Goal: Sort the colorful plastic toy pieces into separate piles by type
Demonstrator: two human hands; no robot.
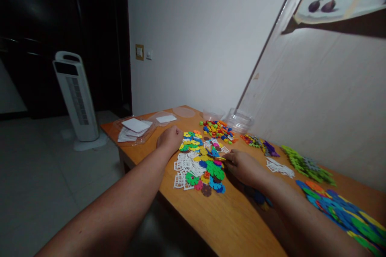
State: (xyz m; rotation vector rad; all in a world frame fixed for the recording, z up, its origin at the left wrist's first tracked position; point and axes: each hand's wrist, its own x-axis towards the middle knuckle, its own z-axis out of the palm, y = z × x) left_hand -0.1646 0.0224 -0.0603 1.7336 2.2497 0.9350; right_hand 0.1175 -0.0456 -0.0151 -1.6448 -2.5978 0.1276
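Observation:
On the wooden table [193,204] lies a loose pile of flat, notched plastic discs [214,169] in green, yellow, blue, pink and brown. White lattice pieces [186,166] are mixed in along its left side. My right hand [241,164] is at the right edge of the pile, its fingers pinching a yellow disc [221,159] seen edge-on. My left hand [171,138] rests closed at the pile's far left edge, beside yellow and green discs; whatever its curled fingers may hold is hidden.
Behind the pile are small colourful blocks [217,129] and clear plastic containers [239,120]. White cards [135,125] lie at the left corner. Rightward are white pieces [280,167], green pieces [307,164] and large discs [346,213]. A tower fan [76,96] stands on the floor.

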